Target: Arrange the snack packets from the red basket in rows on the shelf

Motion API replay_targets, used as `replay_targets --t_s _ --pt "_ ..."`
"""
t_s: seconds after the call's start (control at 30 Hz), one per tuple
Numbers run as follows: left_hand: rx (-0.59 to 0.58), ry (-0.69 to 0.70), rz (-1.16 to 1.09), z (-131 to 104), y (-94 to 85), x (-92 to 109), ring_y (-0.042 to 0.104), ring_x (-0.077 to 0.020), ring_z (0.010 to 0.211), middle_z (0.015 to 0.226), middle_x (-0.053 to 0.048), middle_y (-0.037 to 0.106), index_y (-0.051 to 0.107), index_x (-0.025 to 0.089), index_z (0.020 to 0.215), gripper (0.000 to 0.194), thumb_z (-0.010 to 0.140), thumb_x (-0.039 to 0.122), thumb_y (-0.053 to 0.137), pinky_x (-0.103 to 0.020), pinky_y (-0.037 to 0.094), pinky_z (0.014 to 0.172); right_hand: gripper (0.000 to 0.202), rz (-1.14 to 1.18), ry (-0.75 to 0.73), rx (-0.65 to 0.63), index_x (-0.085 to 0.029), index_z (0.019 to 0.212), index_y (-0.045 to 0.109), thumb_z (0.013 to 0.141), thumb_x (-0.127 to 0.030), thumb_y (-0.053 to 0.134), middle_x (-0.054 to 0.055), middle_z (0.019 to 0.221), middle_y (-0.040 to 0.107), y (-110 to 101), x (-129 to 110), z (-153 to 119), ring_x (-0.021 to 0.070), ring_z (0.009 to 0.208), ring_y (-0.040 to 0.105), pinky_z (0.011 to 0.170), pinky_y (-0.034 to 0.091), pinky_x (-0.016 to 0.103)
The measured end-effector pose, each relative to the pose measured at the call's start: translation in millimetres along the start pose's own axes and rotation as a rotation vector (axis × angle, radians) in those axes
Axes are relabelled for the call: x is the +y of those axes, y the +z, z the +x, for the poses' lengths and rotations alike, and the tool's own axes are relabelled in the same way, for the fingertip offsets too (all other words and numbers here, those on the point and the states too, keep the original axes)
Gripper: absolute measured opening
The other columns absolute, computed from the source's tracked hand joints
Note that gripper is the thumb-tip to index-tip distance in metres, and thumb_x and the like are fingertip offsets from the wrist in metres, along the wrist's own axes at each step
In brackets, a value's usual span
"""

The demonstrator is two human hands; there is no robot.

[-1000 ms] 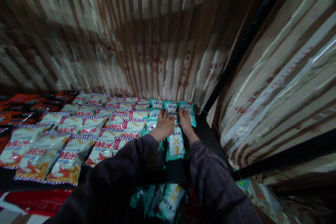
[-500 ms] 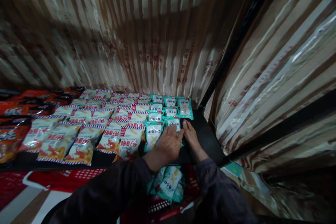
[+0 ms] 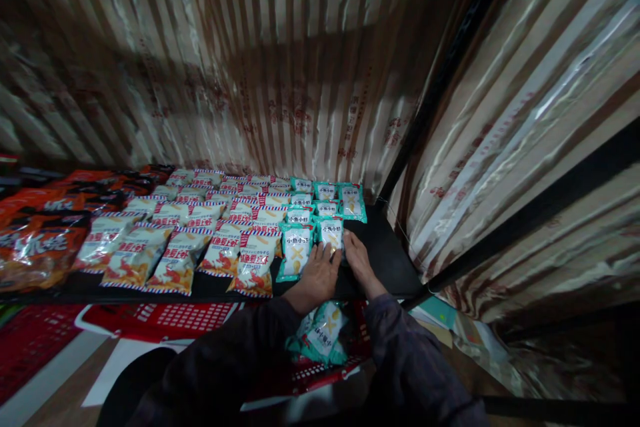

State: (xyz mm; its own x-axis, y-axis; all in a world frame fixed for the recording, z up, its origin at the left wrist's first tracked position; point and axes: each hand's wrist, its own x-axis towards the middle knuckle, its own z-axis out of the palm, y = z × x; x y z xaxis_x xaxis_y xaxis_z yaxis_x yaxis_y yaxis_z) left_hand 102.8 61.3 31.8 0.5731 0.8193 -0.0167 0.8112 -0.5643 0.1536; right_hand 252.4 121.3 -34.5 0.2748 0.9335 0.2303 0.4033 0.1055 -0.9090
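On the black shelf (image 3: pixel 387 247), a green-and-white snack bag (image 3: pixel 331 232) lies at the front of its column. My left hand (image 3: pixel 316 280) rests on the lower front of this bag, fingers stretched out and slightly apart. Against the bag's right side is my right hand (image 3: pixel 358 259), its fingers extended and its thumb side hidden. Neither hand is wrapped round the bag. A matching green snack bag (image 3: pixel 296 250) lies just left of my left hand. Behind them, more green bags (image 3: pixel 353 201) stand in short columns.
White-and-red snack bags (image 3: pixel 257 263) fill the shelf's middle, with orange-and-black bags (image 3: pixel 43 250) farther left. Below the shelf front, a red basket (image 3: pixel 170 320) and loose green bags (image 3: pixel 325 333) show. A dark post (image 3: pixel 407 153) and striped sheeting (image 3: pixel 300 67) bound the back and right.
The view has shifted slightly. My left hand has slid down toward the bag's lower edge, uncovering more of its front. My right hand has come closer against the bag's side.
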Motion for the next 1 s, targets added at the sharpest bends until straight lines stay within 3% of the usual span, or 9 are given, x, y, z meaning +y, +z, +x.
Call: replay_targets --t_s 0.17,0.47,0.8,1.0 --pt "0.021 0.031 0.006 2.7 1.4 -1.4 0.030 -0.0364 0.143 0.151 -0.027 0.034 0.036 0.004 0.143 0.060 0.086 0.017 0.048 -0.050 0.027 0.115 0.040 -0.023 0.040 0.011 -0.023 0.102 0.069 0.086 -0.052 0.047 0.005 0.101 0.072 2.1 0.4 -1.9 0.0220 0.095 0.064 0.087 0.049 0.034" --pt "0.184 0.159 -0.055 15.1 28.1 -16.7 0.033 -0.0306 0.142 0.146 -0.027 0.042 0.039 0.003 0.138 0.053 0.085 0.009 0.038 -0.048 0.031 0.114 0.035 -0.044 0.048 0.070 -0.020 0.096 0.064 0.080 -0.047 0.051 0.009 0.102 0.069 1.2 1.1 -9.7 0.0244 0.097 0.062 0.092 0.046 0.038" --pt "0.132 0.145 0.000 10.4 12.9 -16.9 0.029 -0.0275 0.145 0.146 -0.026 0.043 0.042 0.000 0.136 0.051 0.086 0.007 0.034 -0.045 0.026 0.118 0.036 -0.066 0.052 0.102 -0.020 0.098 0.062 0.081 -0.047 0.047 0.009 0.101 0.069 7.8 -2.2 -5.1 0.0250 0.096 0.062 0.091 0.046 0.038" --pt "0.124 0.147 -0.021 10.5 14.9 -17.3 0.027 -0.0295 0.145 0.146 -0.027 0.042 0.039 -0.002 0.137 0.054 0.084 0.007 0.036 -0.050 0.026 0.117 0.032 -0.097 0.047 0.107 -0.020 0.096 0.063 0.082 -0.045 0.048 0.009 0.103 0.069 9.6 -2.0 -3.9 0.0241 0.098 0.061 0.094 0.045 0.037"
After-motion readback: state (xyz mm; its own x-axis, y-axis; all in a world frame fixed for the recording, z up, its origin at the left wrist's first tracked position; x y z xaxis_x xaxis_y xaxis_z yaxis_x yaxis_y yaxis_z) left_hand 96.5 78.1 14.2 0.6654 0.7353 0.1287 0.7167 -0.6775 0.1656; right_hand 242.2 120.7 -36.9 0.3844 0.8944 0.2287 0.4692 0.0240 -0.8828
